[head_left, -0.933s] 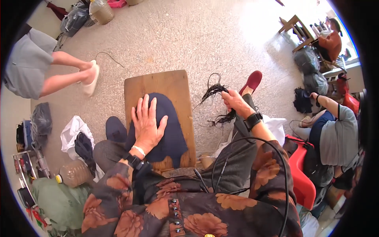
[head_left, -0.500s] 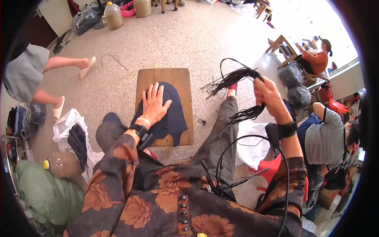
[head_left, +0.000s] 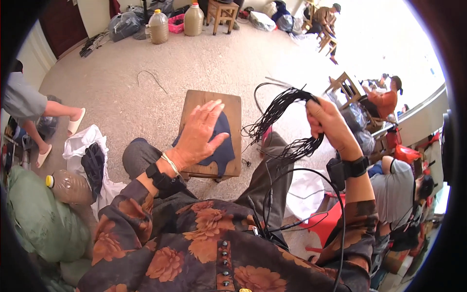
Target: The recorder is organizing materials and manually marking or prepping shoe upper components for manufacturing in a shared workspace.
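Right now the left hand (head_left: 202, 134) lies flat with its fingers spread, grasping nothing, pressing down on a dark blue piece of cloth (head_left: 221, 148) that rests on a small wooden stool (head_left: 232, 104) in front of the person's knees. Off to the side, the right hand (head_left: 331, 126) is raised and clenched around a bundle of thin black cords (head_left: 279, 109), whose loose ends fan out and hang down beside the stool. Farther back, two large jugs (head_left: 158, 27) stand on the floor, and a white bag (head_left: 80, 143) lies near the left knee.
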The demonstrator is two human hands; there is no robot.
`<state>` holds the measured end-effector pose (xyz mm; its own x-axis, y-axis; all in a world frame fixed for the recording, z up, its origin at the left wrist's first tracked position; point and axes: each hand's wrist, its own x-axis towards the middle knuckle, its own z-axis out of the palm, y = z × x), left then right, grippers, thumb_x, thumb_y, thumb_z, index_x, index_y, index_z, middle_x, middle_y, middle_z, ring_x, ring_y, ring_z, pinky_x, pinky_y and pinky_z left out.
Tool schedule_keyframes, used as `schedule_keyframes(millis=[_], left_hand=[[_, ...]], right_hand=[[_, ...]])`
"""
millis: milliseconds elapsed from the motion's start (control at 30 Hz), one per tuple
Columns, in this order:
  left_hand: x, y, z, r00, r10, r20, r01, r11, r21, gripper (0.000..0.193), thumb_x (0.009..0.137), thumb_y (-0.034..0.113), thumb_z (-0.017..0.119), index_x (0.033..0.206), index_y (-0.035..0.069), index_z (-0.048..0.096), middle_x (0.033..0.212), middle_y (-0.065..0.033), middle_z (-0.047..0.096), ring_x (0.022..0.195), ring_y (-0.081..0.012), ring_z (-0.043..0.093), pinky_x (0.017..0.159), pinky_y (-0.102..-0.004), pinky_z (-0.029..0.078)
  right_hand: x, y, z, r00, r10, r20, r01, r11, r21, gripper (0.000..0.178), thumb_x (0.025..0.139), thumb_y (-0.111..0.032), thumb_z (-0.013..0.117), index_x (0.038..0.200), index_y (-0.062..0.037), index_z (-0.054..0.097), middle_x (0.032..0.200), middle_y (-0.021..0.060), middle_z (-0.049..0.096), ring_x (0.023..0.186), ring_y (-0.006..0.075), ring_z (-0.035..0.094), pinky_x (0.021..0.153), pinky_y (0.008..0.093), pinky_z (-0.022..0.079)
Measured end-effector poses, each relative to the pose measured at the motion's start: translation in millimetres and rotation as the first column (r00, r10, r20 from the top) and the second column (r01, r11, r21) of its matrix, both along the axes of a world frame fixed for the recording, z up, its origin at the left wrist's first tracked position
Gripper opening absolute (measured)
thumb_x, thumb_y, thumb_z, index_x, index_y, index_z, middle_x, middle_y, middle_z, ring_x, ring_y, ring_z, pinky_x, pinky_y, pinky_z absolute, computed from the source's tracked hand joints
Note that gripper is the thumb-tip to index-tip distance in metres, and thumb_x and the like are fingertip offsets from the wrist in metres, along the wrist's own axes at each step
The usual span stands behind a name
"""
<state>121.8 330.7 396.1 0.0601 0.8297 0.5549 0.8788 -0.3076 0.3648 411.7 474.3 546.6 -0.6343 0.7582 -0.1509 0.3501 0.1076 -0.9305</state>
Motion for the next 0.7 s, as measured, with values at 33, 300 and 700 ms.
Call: schedule_keyframes(millis=[33,300,700], left_hand=[[5.8,-1.1,15.9,0.998,-0.046,0.036,0.044,0.998,0.048,0.071,0.088,0.028,0.070,0.144,-0.001,0.037,0.145,-0.0206,0.042,0.137,-0.0360,0.038,0.115,-0.0489,0.027],[49.7,13.7,85.6,0.971,-0.212,-0.106,0.232,0.943,0.240,0.076,0.084,0.023,0.073,0.144,-0.003,0.035,0.142,-0.0237,0.044,0.133,-0.0393,0.041,0.110,-0.0455,0.034],[-0.9,-28.4,54.0,0.182,0.067,0.981,0.545,0.824,-0.157,0.017,0.103,0.023,0.055,0.103,0.006,0.052,0.067,0.0055,0.038,0.048,-0.0023,0.032,0.041,-0.0201,0.030]], right_hand=[[-1.2,-1.6,0.0,0.999,0.027,0.045,-0.027,1.000,0.006,0.028,0.101,-0.035,0.054,0.090,-0.0090,0.052,0.066,-0.0057,0.041,0.051,0.0040,0.039,0.046,0.0219,0.040],[-50.4,-34.2,-5.0,0.894,0.392,0.215,-0.399,0.917,-0.014,0.027,0.097,-0.027,0.055,0.092,-0.0010,0.060,0.064,-0.0014,0.051,0.046,0.0063,0.048,0.041,0.0232,0.038],[-17.1,-18.2,-35.7,0.904,0.389,0.178,-0.390,0.920,-0.028,0.015,0.089,-0.014,0.063,0.095,-0.0001,0.063,0.070,-0.0011,0.059,0.061,0.0071,0.056,0.056,0.0241,0.043]])
